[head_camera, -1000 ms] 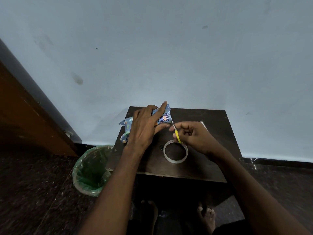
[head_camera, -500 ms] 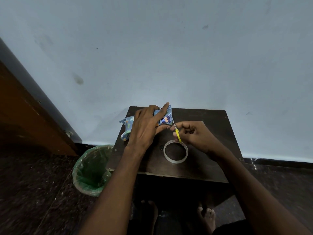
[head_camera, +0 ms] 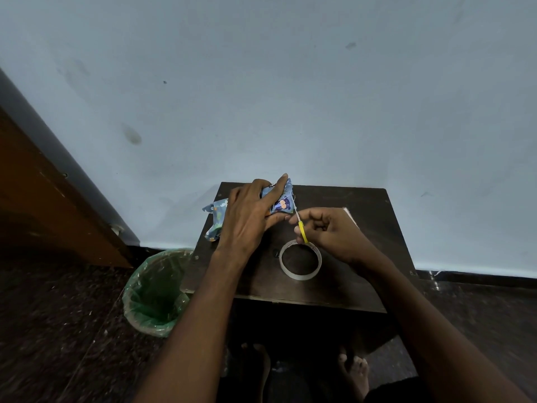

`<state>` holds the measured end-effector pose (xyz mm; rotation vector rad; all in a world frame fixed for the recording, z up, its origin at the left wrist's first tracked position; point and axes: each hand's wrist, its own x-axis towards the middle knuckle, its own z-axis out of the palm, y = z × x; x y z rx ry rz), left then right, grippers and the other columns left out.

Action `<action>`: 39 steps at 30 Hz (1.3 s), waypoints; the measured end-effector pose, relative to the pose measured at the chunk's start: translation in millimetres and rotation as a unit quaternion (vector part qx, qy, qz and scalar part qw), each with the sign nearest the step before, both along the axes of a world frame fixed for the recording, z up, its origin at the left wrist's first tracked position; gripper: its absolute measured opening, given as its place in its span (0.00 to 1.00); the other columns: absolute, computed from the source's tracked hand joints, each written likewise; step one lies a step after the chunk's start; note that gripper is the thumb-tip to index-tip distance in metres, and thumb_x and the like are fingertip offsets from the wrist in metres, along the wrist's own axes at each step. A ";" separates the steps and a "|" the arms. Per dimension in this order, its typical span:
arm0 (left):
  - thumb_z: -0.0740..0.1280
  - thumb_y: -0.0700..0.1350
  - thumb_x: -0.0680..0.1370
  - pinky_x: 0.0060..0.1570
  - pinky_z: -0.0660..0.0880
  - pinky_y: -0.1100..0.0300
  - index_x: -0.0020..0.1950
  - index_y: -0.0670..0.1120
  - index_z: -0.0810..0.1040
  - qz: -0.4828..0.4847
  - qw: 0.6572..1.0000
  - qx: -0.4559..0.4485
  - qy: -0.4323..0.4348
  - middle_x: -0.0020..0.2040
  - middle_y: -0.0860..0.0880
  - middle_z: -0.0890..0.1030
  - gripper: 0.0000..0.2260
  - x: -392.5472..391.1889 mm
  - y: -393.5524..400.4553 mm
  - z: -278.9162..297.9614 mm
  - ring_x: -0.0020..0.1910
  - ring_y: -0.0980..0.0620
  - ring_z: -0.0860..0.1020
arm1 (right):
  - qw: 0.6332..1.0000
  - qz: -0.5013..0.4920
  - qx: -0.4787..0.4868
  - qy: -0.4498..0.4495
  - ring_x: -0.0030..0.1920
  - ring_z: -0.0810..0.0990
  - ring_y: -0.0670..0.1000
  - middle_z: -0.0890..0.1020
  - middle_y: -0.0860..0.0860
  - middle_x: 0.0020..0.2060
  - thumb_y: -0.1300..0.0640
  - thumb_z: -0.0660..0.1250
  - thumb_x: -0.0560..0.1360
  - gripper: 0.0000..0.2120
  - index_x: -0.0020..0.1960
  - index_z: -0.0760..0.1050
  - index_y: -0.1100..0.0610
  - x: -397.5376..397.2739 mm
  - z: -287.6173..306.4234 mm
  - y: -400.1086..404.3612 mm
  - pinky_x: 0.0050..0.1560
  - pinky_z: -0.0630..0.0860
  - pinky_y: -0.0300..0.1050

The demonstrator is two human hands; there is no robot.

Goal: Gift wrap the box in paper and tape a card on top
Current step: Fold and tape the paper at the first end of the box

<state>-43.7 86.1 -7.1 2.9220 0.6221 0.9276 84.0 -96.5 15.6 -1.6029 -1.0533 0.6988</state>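
On the small dark table (head_camera: 363,274) lies the box wrapped in blue patterned paper (head_camera: 280,203), at the table's far left corner. My left hand (head_camera: 250,219) presses flat on it, and loose paper ends (head_camera: 216,219) stick out past the table's left edge. My right hand (head_camera: 328,231) grips yellow-handled scissors (head_camera: 302,229), blades pointing at the paper's right end. A roll of clear tape (head_camera: 300,263) lies flat just in front of the scissors. A pale card edge (head_camera: 350,216) peeks out behind my right hand.
A bin lined with a green bag (head_camera: 155,292) stands on the floor left of the table. A brown wooden door (head_camera: 43,199) is at far left. The pale blue wall (head_camera: 290,97) rises right behind the table. My bare feet (head_camera: 354,373) are under the table's front.
My right hand has shifted slightly up and toward the box, bringing the scissor blades closer to the paper's right end. My left hand stays pressed on the box.
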 end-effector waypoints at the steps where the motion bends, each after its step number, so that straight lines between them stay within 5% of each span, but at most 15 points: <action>1: 0.74 0.58 0.79 0.61 0.70 0.45 0.83 0.52 0.68 0.000 1.000 0.004 -0.002 0.61 0.42 0.79 0.34 0.3 -0.1 -0.2 0.59 0.39 0.78 | 1.000 -0.002 -0.001 0.006 0.45 0.89 0.54 0.88 0.57 0.45 0.68 0.69 0.80 0.09 0.58 0.84 0.61 -0.6 0.7 0.1 0.49 0.84 0.43; 16: 0.74 0.58 0.78 0.58 0.66 0.50 0.82 0.51 0.71 -0.001 0.998 0.050 -0.024 0.60 0.44 0.79 0.34 1.9 -0.2 -2.7 0.57 0.41 0.78 | 1.000 -0.008 -0.004 -0.005 0.45 0.88 0.54 0.88 0.55 0.43 0.64 0.71 0.80 0.08 0.57 0.85 0.58 -1.5 3.9 0.3 0.52 0.85 0.47; 24: 0.77 0.55 0.76 0.58 0.73 0.46 0.81 0.50 0.71 0.012 0.997 0.064 -0.038 0.59 0.43 0.80 0.35 2.5 -1.6 -2.3 0.57 0.41 0.79 | 1.000 -0.011 -0.008 0.009 0.43 0.88 0.51 0.88 0.55 0.39 0.64 0.71 0.80 0.07 0.57 0.84 0.60 -4.4 1.6 2.5 0.46 0.81 0.40; 31: 0.77 0.55 0.77 0.58 0.66 0.50 0.81 0.52 0.72 0.015 0.996 0.073 -0.047 0.60 0.45 0.80 0.33 2.2 -2.1 -0.6 0.56 0.42 0.79 | 0.999 -0.020 -0.010 0.026 0.41 0.87 0.47 0.88 0.53 0.39 0.63 0.71 0.80 0.07 0.57 0.83 0.60 -5.8 3.2 4.1 0.40 0.78 0.33; 39: 0.77 0.56 0.77 0.58 0.66 0.50 0.81 0.51 0.72 0.013 0.996 0.070 -0.053 0.60 0.44 0.80 0.34 2.4 -2.0 -1.8 0.56 0.42 0.79 | 0.999 -0.020 -0.009 -0.028 0.42 0.88 0.51 0.88 0.53 0.39 0.65 0.71 0.80 0.07 0.56 0.84 0.62 -3.3 2.1 4.3 0.47 0.82 0.42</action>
